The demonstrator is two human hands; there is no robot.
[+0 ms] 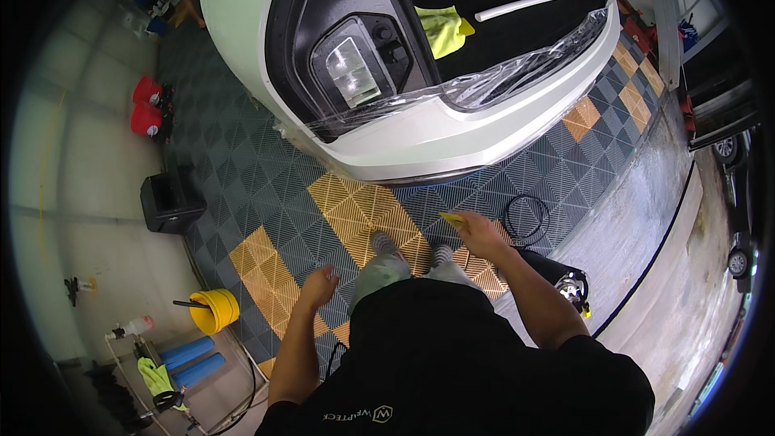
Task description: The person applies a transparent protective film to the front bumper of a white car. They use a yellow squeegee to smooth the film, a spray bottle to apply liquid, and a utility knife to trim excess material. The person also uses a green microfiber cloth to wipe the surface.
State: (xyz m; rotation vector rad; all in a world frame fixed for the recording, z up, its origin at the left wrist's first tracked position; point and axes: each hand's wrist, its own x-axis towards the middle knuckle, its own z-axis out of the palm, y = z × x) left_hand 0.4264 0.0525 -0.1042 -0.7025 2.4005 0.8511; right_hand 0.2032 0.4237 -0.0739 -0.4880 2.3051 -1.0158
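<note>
My right hand (482,236) grips a small yellow squeegee (454,220), held out over the floor in front of me. My left hand (320,284) hangs at my left side with its fingers curled, and nothing shows in it. Ahead of both hands, and touched by neither, is the white bumper (404,144) of a vehicle. Crinkled clear film (525,64) lies along its upper edge. On the black surface behind it rest a yellow-green cloth (438,31), a yellow piece (467,27) at the cloth's edge, and a white tube (519,6). A clear lamp (350,66) sits to the left.
Grey and tan floor tiles (355,210) lie underfoot. A dark hose coil (526,220) and a black cylinder (557,270) are at my right. Leftward stand a black bin (171,200), a yellow bucket (215,312), red buckets (146,105) and blue filter housings (192,362) near the wall.
</note>
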